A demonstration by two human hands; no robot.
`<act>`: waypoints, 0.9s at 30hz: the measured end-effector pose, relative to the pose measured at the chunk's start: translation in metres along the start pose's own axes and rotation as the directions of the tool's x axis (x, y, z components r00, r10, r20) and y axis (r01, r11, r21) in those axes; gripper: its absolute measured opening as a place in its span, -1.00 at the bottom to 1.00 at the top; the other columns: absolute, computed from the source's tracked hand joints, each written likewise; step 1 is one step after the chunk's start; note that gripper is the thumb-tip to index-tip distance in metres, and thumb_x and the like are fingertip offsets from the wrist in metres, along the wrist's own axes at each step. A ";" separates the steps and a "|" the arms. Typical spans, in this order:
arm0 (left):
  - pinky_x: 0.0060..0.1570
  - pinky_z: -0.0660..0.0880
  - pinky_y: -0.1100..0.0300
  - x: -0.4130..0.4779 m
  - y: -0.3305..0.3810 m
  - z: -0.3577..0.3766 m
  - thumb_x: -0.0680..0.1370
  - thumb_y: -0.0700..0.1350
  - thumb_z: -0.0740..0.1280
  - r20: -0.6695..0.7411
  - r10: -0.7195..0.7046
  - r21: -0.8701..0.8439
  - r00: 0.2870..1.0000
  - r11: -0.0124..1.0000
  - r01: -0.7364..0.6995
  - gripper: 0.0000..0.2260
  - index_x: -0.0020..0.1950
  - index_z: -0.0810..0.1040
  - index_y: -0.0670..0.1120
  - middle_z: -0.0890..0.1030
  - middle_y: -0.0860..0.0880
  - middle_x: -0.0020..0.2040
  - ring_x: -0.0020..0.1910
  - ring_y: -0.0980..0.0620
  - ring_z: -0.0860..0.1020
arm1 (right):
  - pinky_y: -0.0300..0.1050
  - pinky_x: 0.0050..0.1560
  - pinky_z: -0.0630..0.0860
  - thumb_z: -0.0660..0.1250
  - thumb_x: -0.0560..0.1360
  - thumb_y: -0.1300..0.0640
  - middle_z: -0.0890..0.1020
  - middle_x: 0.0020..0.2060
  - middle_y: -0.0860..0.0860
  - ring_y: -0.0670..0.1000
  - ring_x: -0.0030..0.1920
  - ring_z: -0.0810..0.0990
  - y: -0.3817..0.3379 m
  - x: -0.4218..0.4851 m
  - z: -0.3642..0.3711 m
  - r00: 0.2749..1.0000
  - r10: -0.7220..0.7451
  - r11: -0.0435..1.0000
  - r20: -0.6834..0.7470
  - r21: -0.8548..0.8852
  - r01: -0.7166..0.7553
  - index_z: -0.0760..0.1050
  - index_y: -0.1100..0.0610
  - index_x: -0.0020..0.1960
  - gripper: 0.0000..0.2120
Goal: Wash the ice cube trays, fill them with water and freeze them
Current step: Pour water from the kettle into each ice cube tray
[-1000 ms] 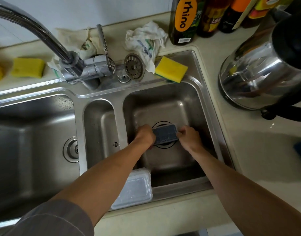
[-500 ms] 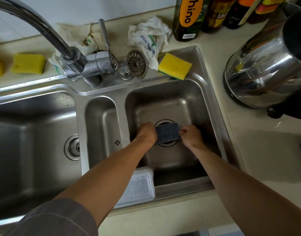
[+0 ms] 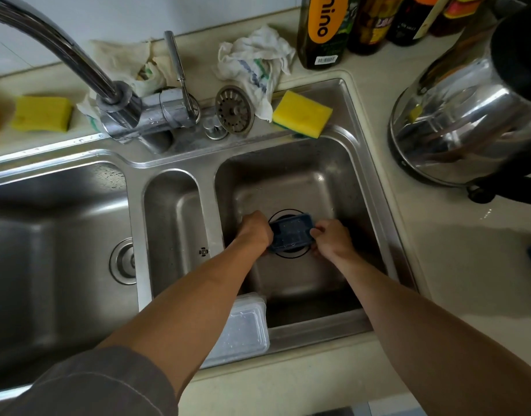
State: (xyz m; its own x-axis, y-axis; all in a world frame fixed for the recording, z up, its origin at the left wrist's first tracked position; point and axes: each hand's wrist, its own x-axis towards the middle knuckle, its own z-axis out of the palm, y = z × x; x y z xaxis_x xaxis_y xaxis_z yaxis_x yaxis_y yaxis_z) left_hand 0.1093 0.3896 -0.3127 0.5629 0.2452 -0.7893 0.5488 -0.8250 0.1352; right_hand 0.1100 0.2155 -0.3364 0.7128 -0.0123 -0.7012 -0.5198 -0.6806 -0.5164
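A small dark blue ice cube tray [image 3: 291, 232] is held low in the right sink basin [image 3: 327, 187], over the drain. My left hand [image 3: 255, 229] grips its left end and my right hand [image 3: 331, 238] grips its right end. A clear plastic lid or second tray [image 3: 243, 331] rests on the sink's front rim, partly hidden by my left forearm. The faucet [image 3: 117, 100] swings off to the upper left, with no water seen running.
A yellow sponge [image 3: 301, 114] and a loose drain strainer [image 3: 234, 109] sit on the sink's back ledge beside rags [image 3: 255, 64]. A steel kettle [image 3: 468, 115] stands on the counter at right, bottles [image 3: 324, 28] behind. The large left basin [image 3: 54, 259] and narrow middle basin [image 3: 174, 223] lie alongside.
The tray stays between both hands over the drain, and has tipped slightly. The camera view has shifted a little.
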 end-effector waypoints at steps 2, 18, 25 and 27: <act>-0.01 0.58 0.13 -0.005 0.002 0.001 0.64 -0.14 0.33 -0.003 0.006 -0.038 1.000 0.999 -0.006 -0.73 0.27 0.54 -0.28 0.61 -0.21 0.19 0.10 -0.13 0.62 | -0.05 -0.09 0.60 0.28 0.65 0.19 0.67 -0.14 0.16 0.13 -0.09 0.68 0.000 -0.006 -0.003 1.000 -0.001 1.000 -0.011 -0.029 0.001 0.59 0.14 -0.10 -0.82; -0.25 0.68 -0.07 -0.128 0.037 -0.047 0.65 0.24 0.14 -0.359 0.047 -0.633 0.932 0.721 -0.280 -0.52 0.01 0.60 -0.14 0.60 -0.17 -0.02 -0.15 -0.13 0.64 | 0.03 -0.16 0.65 0.27 0.60 -0.15 0.70 -0.20 0.07 0.00 -0.24 0.68 -0.042 -0.152 -0.099 0.963 -0.203 0.952 -0.176 0.194 0.236 0.58 0.09 0.00 -0.69; -0.52 0.56 0.17 -0.188 0.061 -0.067 0.68 0.05 0.14 -0.347 0.180 -0.563 0.921 0.745 -0.357 -0.59 0.04 0.61 -0.25 0.62 -0.22 -0.05 -0.24 -0.14 0.66 | -0.04 -0.38 0.65 0.08 0.50 -0.49 0.67 -0.42 0.10 0.07 -0.43 0.67 -0.072 -0.180 -0.140 0.948 -0.224 0.970 -0.228 0.041 0.239 0.58 0.17 -0.23 -0.27; -0.54 0.56 0.15 -0.204 0.070 -0.074 0.68 0.04 0.14 -0.362 0.202 -0.544 0.910 0.747 -0.382 -0.60 0.00 0.60 -0.25 0.61 -0.23 -0.08 -0.27 -0.17 0.66 | -0.19 -0.52 0.52 0.12 0.49 -0.50 0.65 -0.46 0.05 -0.02 -0.52 0.64 -0.075 -0.186 -0.143 0.952 -0.189 0.976 -0.241 0.060 0.209 0.60 0.16 -0.25 -0.27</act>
State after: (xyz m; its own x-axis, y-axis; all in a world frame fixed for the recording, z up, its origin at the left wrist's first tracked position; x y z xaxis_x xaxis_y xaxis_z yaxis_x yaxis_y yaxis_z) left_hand 0.0786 0.3195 -0.0985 0.8467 0.2406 -0.4745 0.5311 -0.4333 0.7281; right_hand 0.0844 0.1641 -0.0967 0.8901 -0.0598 -0.4518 -0.3870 -0.6229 -0.6799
